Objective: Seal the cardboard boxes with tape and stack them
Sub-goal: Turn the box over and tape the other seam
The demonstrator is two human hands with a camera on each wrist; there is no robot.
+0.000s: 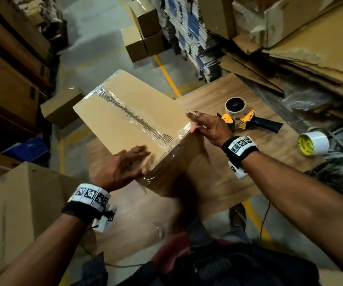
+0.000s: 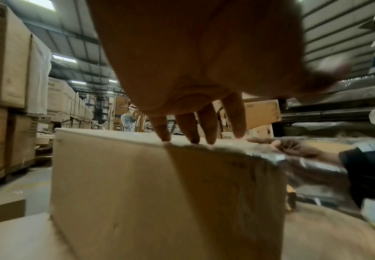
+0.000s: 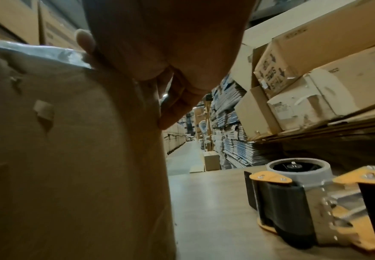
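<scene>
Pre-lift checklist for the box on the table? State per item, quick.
1. Top seam taped: ok. Clear tape runs along the cardboard box seam and folds over the near end.
2. Tape pressed flat: not ok. It looks wrinkled along the seam.
3. Left hand placement: ok, fingers straight on the near top edge.
4. Right hand placement: ok, flat on the taped right corner; no grip round the box yet.
5. Tape dispenser set aside: ok, lying on the table, apart from the box.
6. Bottom seam sealed: cannot tell, hidden.
</scene>
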